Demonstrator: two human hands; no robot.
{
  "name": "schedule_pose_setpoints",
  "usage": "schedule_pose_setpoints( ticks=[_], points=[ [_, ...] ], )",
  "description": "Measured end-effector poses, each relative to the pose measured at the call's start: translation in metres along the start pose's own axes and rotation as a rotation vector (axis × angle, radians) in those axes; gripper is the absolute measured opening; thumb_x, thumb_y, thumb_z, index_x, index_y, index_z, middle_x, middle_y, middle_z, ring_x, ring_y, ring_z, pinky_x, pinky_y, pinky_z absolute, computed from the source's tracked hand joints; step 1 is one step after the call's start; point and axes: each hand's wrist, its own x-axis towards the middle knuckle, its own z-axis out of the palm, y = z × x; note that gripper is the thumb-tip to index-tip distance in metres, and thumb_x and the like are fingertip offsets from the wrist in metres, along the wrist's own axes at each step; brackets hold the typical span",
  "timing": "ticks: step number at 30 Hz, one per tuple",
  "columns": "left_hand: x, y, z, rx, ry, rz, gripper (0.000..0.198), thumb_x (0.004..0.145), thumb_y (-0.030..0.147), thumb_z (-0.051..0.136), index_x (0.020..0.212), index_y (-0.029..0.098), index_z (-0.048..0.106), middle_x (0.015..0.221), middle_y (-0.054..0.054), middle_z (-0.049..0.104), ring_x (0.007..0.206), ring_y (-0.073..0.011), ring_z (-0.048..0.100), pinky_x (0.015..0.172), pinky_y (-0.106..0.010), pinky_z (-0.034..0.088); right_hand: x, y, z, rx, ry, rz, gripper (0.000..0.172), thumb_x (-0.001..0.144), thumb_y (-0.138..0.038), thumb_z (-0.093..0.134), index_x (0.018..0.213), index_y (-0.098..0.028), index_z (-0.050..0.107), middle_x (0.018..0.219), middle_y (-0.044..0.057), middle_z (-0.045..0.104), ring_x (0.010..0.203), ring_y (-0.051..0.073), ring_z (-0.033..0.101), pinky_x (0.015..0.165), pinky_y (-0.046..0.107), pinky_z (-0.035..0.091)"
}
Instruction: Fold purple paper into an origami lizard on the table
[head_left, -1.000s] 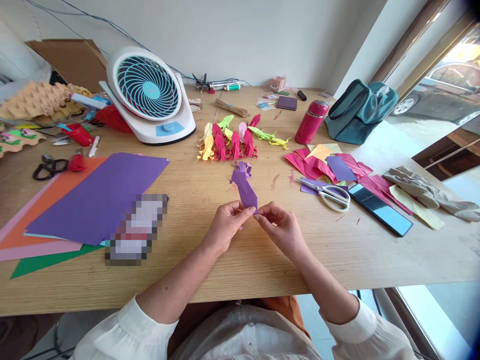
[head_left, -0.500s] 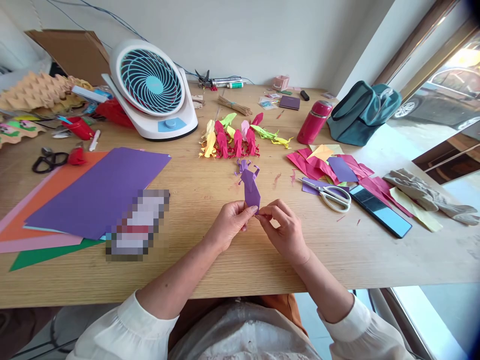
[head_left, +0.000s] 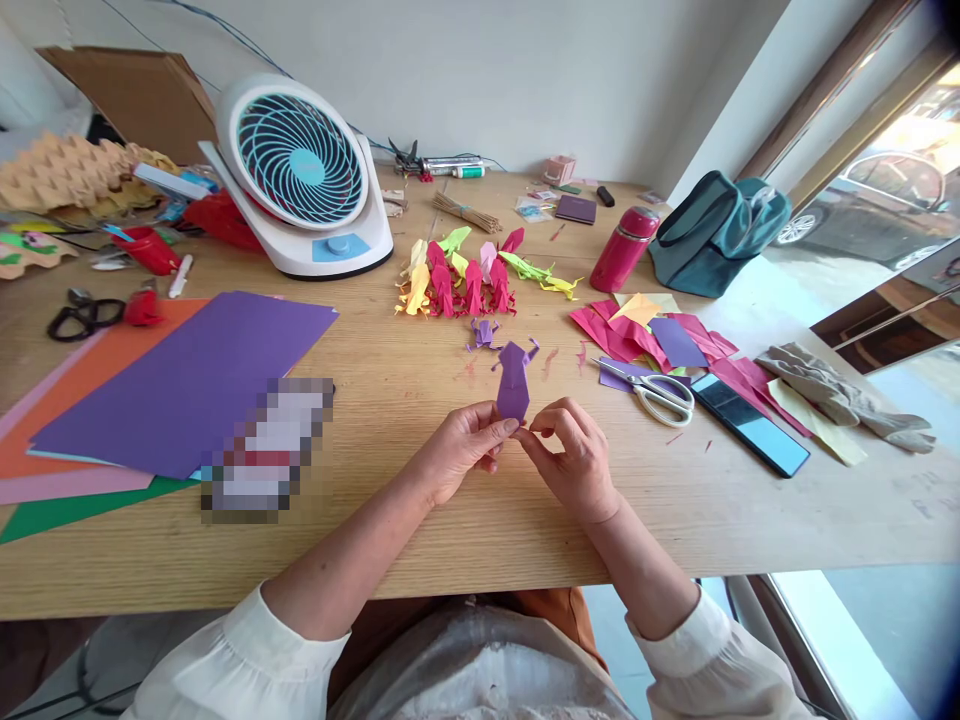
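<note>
A purple origami figure (head_left: 514,385) stands upright between my hands, its two thin folded limbs at the top end. My left hand (head_left: 466,448) pinches its lower end between thumb and fingers. With thumb and forefinger closed, my right hand (head_left: 571,462) grips a small part at the figure's lower right; the fingertips hide most of that part. Just beyond lies a smaller-looking purple folded paper figure (head_left: 484,334) on the table. Behind it several red origami figures (head_left: 472,288) sit in a cluster with yellow, green and pink ones.
At left lie coloured paper sheets (head_left: 187,380), a pixelated object (head_left: 262,450) and black scissors (head_left: 84,316), with a fan (head_left: 300,180) behind. Right: white-handled scissors (head_left: 664,398), a phone (head_left: 750,425), paper pieces (head_left: 679,342), gloves (head_left: 844,395), a red flask (head_left: 625,250) and a teal bag (head_left: 716,235).
The held purple figure has tilted more upright and shifted slightly right, apart in view from the purple figure behind. Both hands keep their pinch. The camera view has shifted slightly.
</note>
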Motion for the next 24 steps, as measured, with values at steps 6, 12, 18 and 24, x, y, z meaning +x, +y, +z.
schedule_pose_setpoints(
  ticks=[6,12,18,24],
  points=[
    [0.001,0.000,0.004,0.026,0.126,0.089,0.043,0.062,0.052,0.086,0.067,0.015,0.064,0.059,0.005,0.044,0.054,-0.0074,0.037,0.046,-0.020,0.034,0.001,-0.001,0.000,-0.065,0.012,0.035,0.024,0.093,-0.028,0.065,0.077,-0.024,0.048,0.073,0.001,0.055,0.065,0.016,0.051,0.063,0.031,0.040],
    [0.006,-0.006,0.001,0.056,0.110,0.153,0.045,0.069,0.055,0.080,0.067,0.016,0.059,0.057,0.006,0.044,0.051,-0.0072,0.037,0.046,-0.022,0.032,0.002,-0.007,0.000,0.044,-0.031,0.131,0.019,0.095,-0.030,0.062,0.079,-0.024,0.052,0.075,0.001,0.056,0.063,0.014,0.051,0.061,0.029,0.042],
    [0.006,-0.009,0.001,0.154,0.154,0.231,0.040,0.075,0.052,0.076,0.073,0.015,0.062,0.063,0.004,0.049,0.057,-0.0086,0.039,0.051,-0.022,0.032,0.004,-0.013,0.002,0.317,-0.159,0.292,0.015,0.094,-0.029,0.061,0.080,-0.023,0.061,0.075,0.001,0.060,0.068,0.015,0.054,0.067,0.030,0.045],
    [0.005,-0.002,0.003,0.067,0.175,0.201,0.039,0.062,0.049,0.087,0.069,0.015,0.068,0.062,0.003,0.057,0.057,-0.0086,0.040,0.054,-0.023,0.030,0.006,-0.014,0.004,0.457,-0.145,0.446,0.028,0.089,-0.042,0.067,0.071,-0.021,0.062,0.069,0.000,0.059,0.064,0.015,0.051,0.062,0.029,0.042]
  ],
)
